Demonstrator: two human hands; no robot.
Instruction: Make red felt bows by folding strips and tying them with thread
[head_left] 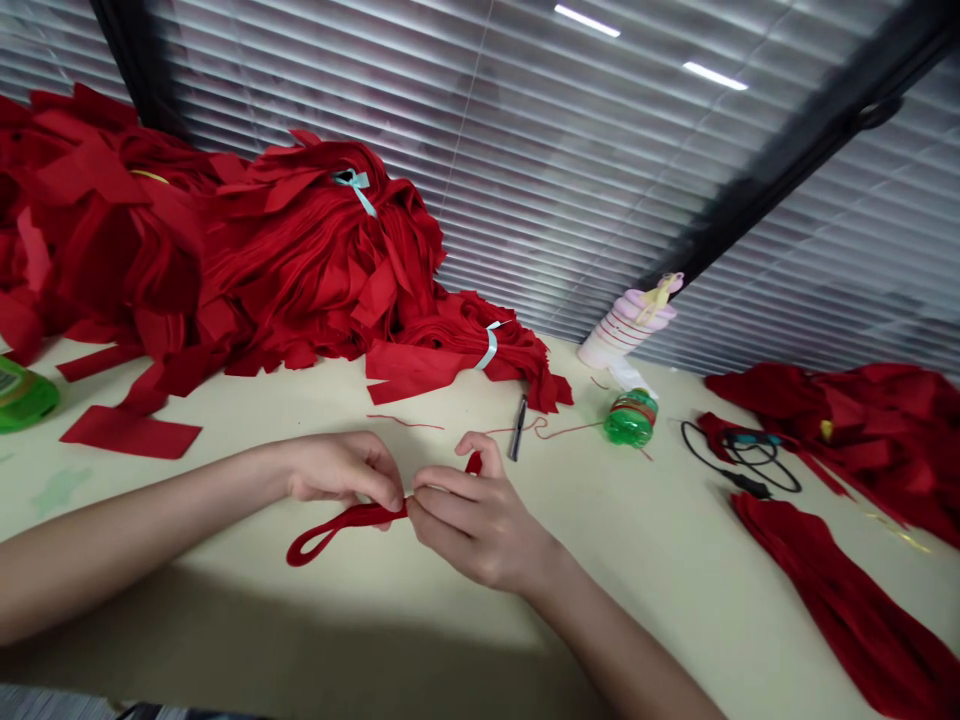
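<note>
A folded red fabric strip (311,542) is pinched between my two hands over the near part of the table, with a loop sticking out at its left end. My left hand (349,475) grips it by thumb and fingers near its middle. Right beside it, my right hand (461,515) is closed round the other part, and a bit of red shows above its fingers. Beyond the hands lie a dark slim metal tool (517,428) and a thin red thread (405,422). The fingers hide the strip's middle.
Big bundles of red fabric strips (315,250) fill the back left. At right are a green container wound with red thread (631,418), a pink cylinder (626,325), a black cable (750,465) and more red fabric (847,600). Window blinds (525,150) stand behind the table (615,560).
</note>
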